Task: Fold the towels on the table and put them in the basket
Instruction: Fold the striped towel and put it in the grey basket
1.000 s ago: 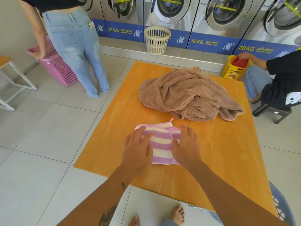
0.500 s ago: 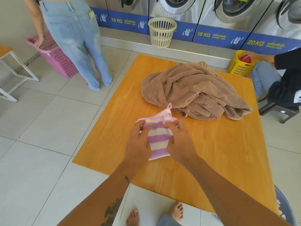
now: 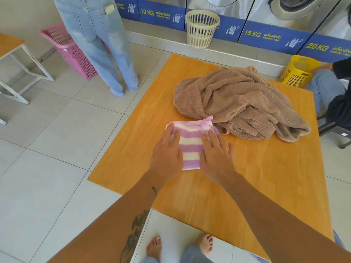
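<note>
A small pink-and-white striped towel (image 3: 190, 143) lies folded on the orange wooden table (image 3: 266, 177), near its left side. My left hand (image 3: 167, 154) rests flat on the towel's left part, fingers spread. My right hand (image 3: 216, 158) lies flat on its right part, partly on the table. Neither hand grips the cloth. A large brown towel (image 3: 237, 103) sits crumpled in a heap just behind, touching the striped towel's far right corner. A blue basket rim (image 3: 340, 243) shows at the table's near right corner, mostly hidden.
A person in jeans (image 3: 98, 44) stands left of the table beside a pink basket (image 3: 70, 50). A cream basket (image 3: 201, 29) and a yellow basket (image 3: 298, 73) stand by the washing machines (image 3: 284, 8). Another person (image 3: 338, 95) sits at right. A second table (image 3: 11, 46) is far left.
My hands pinched and lifted the striped towel's near part half a second ago; now both lie flat on it, pressing it down. The camera has tilted down and moved closer.
</note>
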Demonstrator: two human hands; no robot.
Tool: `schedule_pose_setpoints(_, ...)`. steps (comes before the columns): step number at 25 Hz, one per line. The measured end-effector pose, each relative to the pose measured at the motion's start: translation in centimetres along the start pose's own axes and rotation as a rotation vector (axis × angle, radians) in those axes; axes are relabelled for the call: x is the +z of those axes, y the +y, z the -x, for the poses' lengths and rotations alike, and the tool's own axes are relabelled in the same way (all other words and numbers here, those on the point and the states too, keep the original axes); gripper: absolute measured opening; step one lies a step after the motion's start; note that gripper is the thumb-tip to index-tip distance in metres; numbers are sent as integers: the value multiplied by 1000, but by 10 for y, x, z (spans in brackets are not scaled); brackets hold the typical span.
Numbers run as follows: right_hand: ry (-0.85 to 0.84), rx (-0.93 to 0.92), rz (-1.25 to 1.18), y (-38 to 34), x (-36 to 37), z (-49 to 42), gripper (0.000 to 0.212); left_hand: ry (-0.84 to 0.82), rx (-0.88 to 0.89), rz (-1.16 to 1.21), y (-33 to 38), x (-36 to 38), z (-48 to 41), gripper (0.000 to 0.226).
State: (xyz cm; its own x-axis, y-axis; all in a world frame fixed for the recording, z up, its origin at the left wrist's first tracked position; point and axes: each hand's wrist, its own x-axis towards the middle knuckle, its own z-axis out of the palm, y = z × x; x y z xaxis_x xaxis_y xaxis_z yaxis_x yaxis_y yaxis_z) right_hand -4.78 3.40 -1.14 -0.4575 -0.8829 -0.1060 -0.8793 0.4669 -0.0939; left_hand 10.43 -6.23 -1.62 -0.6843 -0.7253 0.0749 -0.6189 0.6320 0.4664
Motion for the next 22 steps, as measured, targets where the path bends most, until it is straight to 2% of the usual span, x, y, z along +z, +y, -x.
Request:
schedule_pose_setpoints(4, -237, 104, -46, 5, 15, -8, 65, -260, -155, -238, -5, 16, -1, 67)
schedule_pose_setpoints(7, -196, 95, -47, 1, 9, -4, 66, -253, -164, -216, -2, 16, 3, 68)
schedule_pose_setpoints(9, -153, 93, -170, -1, 2, 8, 65, -228, -246, -90, 7, 8, 10, 67)
schedule_pose_setpoints(12, -117, 116, -625, -8, -6, 43, 61, -205, -502, 244, 23, -5, 27, 68)
schedule_pose_setpoints(14, -55, 203, -851, -12, -10, 72, 61, -211, -586, 489, 28, -14, 40, 64)
schedule_pose_setpoints(16, 28, 297, -932, -10, -14, 101, 62, -264, -553, 627, 30, -23, 53, 56)
schedule_pose_setpoints(22, 238, 552, -896, 34, -16, 200, 61, -484, -226, 843, 96, -14, 90, 51)
